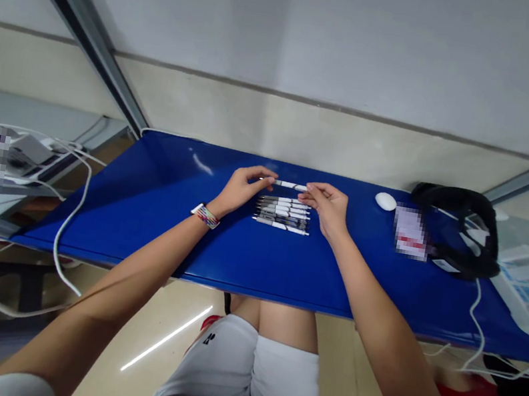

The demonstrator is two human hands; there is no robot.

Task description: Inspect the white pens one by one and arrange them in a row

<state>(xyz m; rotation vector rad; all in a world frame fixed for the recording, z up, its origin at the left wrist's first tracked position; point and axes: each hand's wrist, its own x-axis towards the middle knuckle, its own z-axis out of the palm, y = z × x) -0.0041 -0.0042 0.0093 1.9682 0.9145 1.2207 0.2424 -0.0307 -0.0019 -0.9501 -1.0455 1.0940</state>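
Observation:
A white pen [291, 186] lies crosswise between my two hands, just beyond a stack of similar pens. My left hand [244, 189] pinches its left end between thumb and fingers. At the other end, the thumb and fingers of my right hand [327, 205] are closed on the same pen. Several white and grey pens [282, 215] rest side by side on the blue table [264, 259], parallel to the held one, between my wrists and nearer to me.
On the right of the table are a white mouse [385, 201], a pixelated packet [411, 232] and a black headset-like strap [486, 225]. White cables hang over both sides. Grey metal posts stand at the back corners, in front of a wall.

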